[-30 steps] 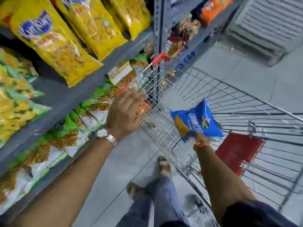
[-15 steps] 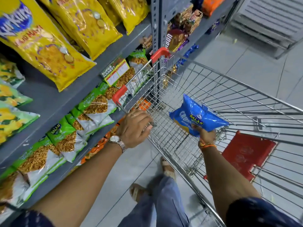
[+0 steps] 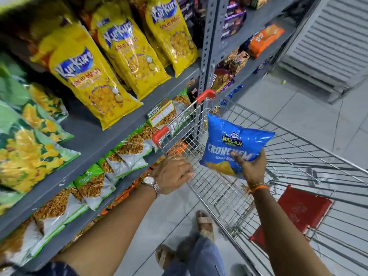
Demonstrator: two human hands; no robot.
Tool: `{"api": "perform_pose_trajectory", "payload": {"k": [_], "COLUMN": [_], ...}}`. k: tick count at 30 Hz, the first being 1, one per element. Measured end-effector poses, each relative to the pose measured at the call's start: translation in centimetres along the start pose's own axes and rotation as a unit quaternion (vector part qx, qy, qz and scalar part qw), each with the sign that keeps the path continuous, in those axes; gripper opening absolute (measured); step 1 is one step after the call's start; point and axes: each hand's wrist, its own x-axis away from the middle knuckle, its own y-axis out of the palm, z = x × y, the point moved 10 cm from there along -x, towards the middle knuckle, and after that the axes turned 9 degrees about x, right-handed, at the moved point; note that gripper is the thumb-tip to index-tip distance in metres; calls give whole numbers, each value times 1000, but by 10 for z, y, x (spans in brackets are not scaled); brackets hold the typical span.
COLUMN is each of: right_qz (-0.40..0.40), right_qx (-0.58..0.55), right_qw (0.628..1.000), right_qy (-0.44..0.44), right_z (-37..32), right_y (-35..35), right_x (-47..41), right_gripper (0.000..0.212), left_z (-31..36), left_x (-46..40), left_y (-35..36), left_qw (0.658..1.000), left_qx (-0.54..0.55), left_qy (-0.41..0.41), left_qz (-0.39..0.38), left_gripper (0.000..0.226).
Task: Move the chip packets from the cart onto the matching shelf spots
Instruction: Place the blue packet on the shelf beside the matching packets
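My right hand [image 3: 250, 166] holds a blue chip packet [image 3: 235, 142] by its lower edge, upright above the wire cart [image 3: 298, 160]. My left hand [image 3: 171, 174] rests closed over the cart's near rim, close to the red corner guard [image 3: 160, 132]. The grey shelving [image 3: 111, 140] stands to the left, stacked with yellow packets [image 3: 87, 76] on one shelf and green-and-white packets [image 3: 119, 156] on the shelf below.
A red flap [image 3: 298, 212] lies inside the cart at the right. A second shelf bay [image 3: 245, 62] beyond the upright post holds orange and purple packs. A ribbed shutter [image 3: 334, 42] stands at the far right. My feet [image 3: 205, 224] are on the tiled floor beside the cart.
My right hand has lifted the blue packet higher and turned it upright, front facing me. My left hand came down from the air onto the cart rim. My view tilted up toward the shelves.
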Motion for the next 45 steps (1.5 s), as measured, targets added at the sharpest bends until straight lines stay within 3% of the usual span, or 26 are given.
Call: {"api": "perform_pose_trajectory", "payload": {"k": [5,11,19,23,25,27,29,31,33,35,38,41,45], "right_qz": [-9,-60,-166,-235,-274,-309,-334,-361,-386,-408,-417,-444,-501], "right_qx": [-77,-145,-211,-261,-274,-260,-227,-208,-188,-189,-196,-179,-122], "right_qw": [995,971,911,861,837,823,828,828,823,812,811,798,749], "right_qy": [-68,-180,-314,-367,-387,-399,-389,-375,-373,-374,-361,-367,-416], "right_z": [-116,-288,-500,-585,-619,-645,-664,-676,-682,-681,-678,-677,-676], "right_y": [0,-8,4,32,58,95,144,184,221,244,255,258,263], "right_x": [29,80,169,225,250,268,276,288,295,306,315,315,321], "right_gripper": [46,50,55,43,47,57,87,96,82,54,45,61,106], "left_z": [-10,42,148,163,148,127,117,123,135,142,134,108,87], "left_x": [24,85,238,306,334,354,373,391,403,404,392,385,380], "left_y": [-38,-179,-376,-437,-455,-461,-459,-458,-460,-462,-453,-435,-420], "left_qw": [999,970,837,760,746,755,764,757,743,744,759,770,779], "left_qx": [15,-2,-215,-305,-314,-303,-286,-259,-241,-255,-297,-311,-325], "left_qy": [-28,37,47,-66,-148,-217,-243,-235,-222,-212,-228,-272,-281], "left_qz": [14,242,502,570,569,539,525,551,583,581,533,486,457], "left_gripper": [45,35,34,27,30,38,43,41,40,40,42,49,56]}}
